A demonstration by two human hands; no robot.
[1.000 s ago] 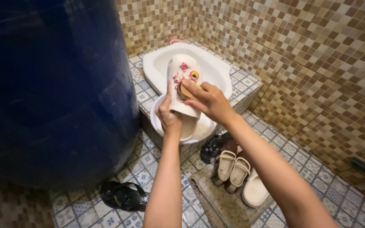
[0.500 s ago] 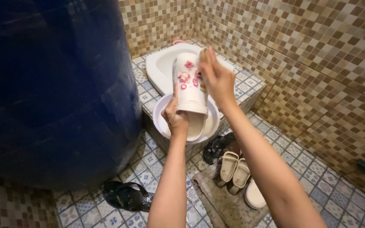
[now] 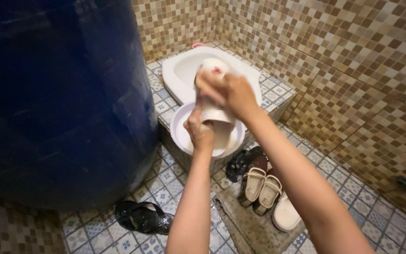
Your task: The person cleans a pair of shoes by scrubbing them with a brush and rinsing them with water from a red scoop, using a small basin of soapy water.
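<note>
Hands: left hand (image 3: 199, 130) grips the cream clog (image 3: 214, 113) at its heel, upright for steadiness; right hand (image 3: 229, 93) presses closed over its top.
Place: above white basin (image 3: 180, 132), catching drips.

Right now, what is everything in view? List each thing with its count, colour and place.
clog: 1, cream with pink charms, held upright over the basin
basin: 1, white, on the raised tiled step
squat toilet: 1, white, set in the step behind the basin
barrel: 1, dark blue, far left
black sandals: 2, black, one by the barrel, one below the step
strap sandals: 2, cream, on the mat
slipper: 1, cream, mat's right edge
mat: 1, grey-brown, floor
left hand: grips clog's heel end
right hand: on clog's top
</note>
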